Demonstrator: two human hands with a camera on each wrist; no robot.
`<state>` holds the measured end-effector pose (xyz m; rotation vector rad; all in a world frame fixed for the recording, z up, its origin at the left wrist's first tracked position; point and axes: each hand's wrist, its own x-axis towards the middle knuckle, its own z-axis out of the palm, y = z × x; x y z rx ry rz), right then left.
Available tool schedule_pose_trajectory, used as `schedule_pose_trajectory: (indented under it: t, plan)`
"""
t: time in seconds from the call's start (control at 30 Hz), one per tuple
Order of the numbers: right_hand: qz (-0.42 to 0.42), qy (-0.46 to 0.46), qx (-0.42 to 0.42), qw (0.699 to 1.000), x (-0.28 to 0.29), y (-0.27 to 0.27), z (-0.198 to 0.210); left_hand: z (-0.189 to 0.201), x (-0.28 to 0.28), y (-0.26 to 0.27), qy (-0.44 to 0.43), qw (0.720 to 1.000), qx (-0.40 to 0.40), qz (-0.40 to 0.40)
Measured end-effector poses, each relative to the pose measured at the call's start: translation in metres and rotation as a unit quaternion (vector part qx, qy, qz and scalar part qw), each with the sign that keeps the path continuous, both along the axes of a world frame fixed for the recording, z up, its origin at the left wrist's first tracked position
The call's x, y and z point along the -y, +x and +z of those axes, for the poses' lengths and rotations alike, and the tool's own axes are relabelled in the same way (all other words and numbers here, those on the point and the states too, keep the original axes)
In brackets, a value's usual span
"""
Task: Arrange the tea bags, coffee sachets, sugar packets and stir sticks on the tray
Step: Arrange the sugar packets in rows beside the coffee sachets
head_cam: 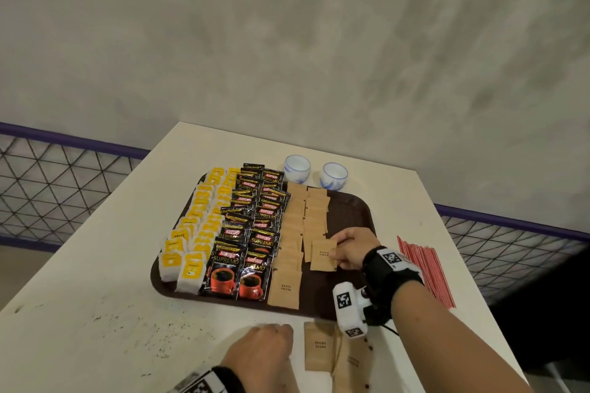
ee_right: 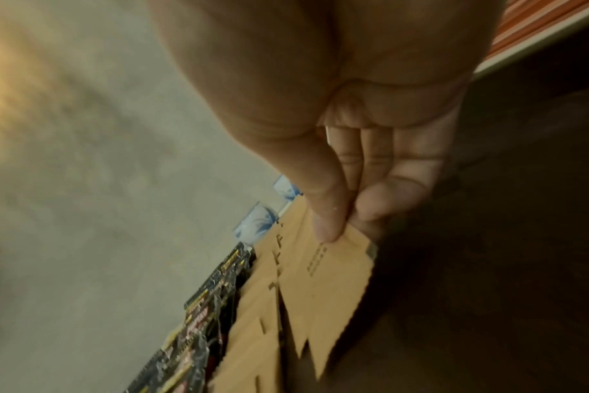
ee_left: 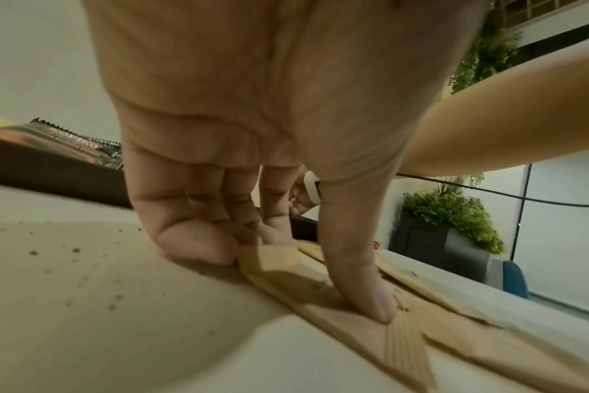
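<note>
A dark brown tray (head_cam: 348, 210) holds rows of yellow tea bags (head_cam: 194, 233), black coffee sachets (head_cam: 252, 233) and two columns of brown sugar packets (head_cam: 297, 226). My right hand (head_cam: 335, 254) pinches one sugar packet (head_cam: 323, 257) just over the right column; in the right wrist view the thumb and fingers of that hand (ee_right: 348, 223) clamp this packet's (ee_right: 330, 279) corner. My left hand (head_cam: 284, 332) is on the table in front of the tray. Its thumb (ee_left: 377, 305) presses a loose sugar packet (ee_left: 320, 289) and its curled fingers (ee_left: 199, 247) meet the packet's end.
Red-and-white stir sticks (head_cam: 424, 268) lie on the white table (head_cam: 95, 313) right of the tray. Two blue-patterned cups (head_cam: 297, 167) stand behind the tray. More loose sugar packets (head_cam: 349, 360) lie near the front edge. A mesh railing (head_cam: 57, 188) runs beyond the table.
</note>
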<state>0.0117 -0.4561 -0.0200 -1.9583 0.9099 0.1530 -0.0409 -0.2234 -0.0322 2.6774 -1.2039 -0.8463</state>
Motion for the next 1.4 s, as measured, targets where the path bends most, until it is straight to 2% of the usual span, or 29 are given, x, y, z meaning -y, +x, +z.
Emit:
schedule_pose_trajectory:
  t: [0.13,0.23,0.37,0.47,0.53,0.57,0.63,0.67,0.7,0.8,0.87,0.9,1.0,1.07,1.13,1.27,1.4]
  plan:
    - [0.008,-0.06,-0.018,0.998,-0.001,0.016,-0.003,-0.001,-0.003,0.003,-0.019,1.0,-0.023,0.004]
    - [0.014,-0.102,-0.024,0.994,-0.001,0.022,-0.008,0.0,-0.008,0.005,-0.1,0.994,-0.017,0.032]
    - [0.025,-0.106,-0.022,0.994,-0.001,0.018,-0.015,0.005,-0.01,0.018,-0.24,0.967,-0.053,0.073]
    - [0.051,-0.127,0.028,0.99,-0.01,0.002,0.001,0.017,-0.009,0.034,-0.314,0.941,-0.058,0.11]
    - [0.118,-0.071,0.079,0.987,-0.023,-0.019,0.021,0.027,-0.007,0.044,-0.368,0.917,-0.055,0.14]
    - [0.169,-0.01,0.097,0.981,-0.032,-0.033,0.032,0.031,-0.005,0.048,-0.391,0.906,-0.057,0.153]
    - [0.253,0.102,0.114,0.955,-0.049,-0.06,0.047,0.039,0.0,0.055,-0.424,0.885,-0.078,0.176]
    - [0.266,0.126,0.119,0.948,-0.055,-0.07,0.051,0.041,0.002,0.056,-0.432,0.879,-0.088,0.18]
    - [0.262,0.124,0.127,0.949,-0.059,-0.078,0.053,0.043,0.004,0.056,-0.438,0.876,-0.092,0.178]
    - [0.201,0.037,0.137,0.969,-0.051,-0.083,0.047,0.045,0.01,0.05,-0.448,0.872,-0.081,0.182]
    - [0.139,0.025,0.129,0.981,-0.032,-0.076,0.04,0.041,0.007,0.038,-0.429,0.88,-0.057,0.193]
    - [0.095,0.039,0.121,0.987,-0.023,-0.07,0.037,0.036,0.005,0.031,-0.401,0.896,-0.044,0.185]
    - [-0.02,0.107,0.083,0.991,-0.01,-0.052,0.027,0.024,0.001,0.007,-0.274,0.958,-0.019,0.084]
    - [-0.046,0.131,0.043,0.989,-0.014,-0.04,0.021,0.007,0.008,-0.007,-0.182,0.983,0.013,-0.005]
    - [-0.031,0.08,-0.012,0.996,-0.017,-0.029,0.011,-0.003,0.015,-0.019,-0.144,0.987,0.068,-0.035]
    - [-0.018,-0.034,-0.084,0.996,-0.018,-0.014,-0.004,-0.017,0.018,-0.036,-0.069,0.993,0.083,-0.04]
    - [-0.003,-0.098,-0.112,0.989,-0.019,-0.009,-0.01,-0.022,0.025,-0.035,-0.067,0.988,0.139,-0.018]
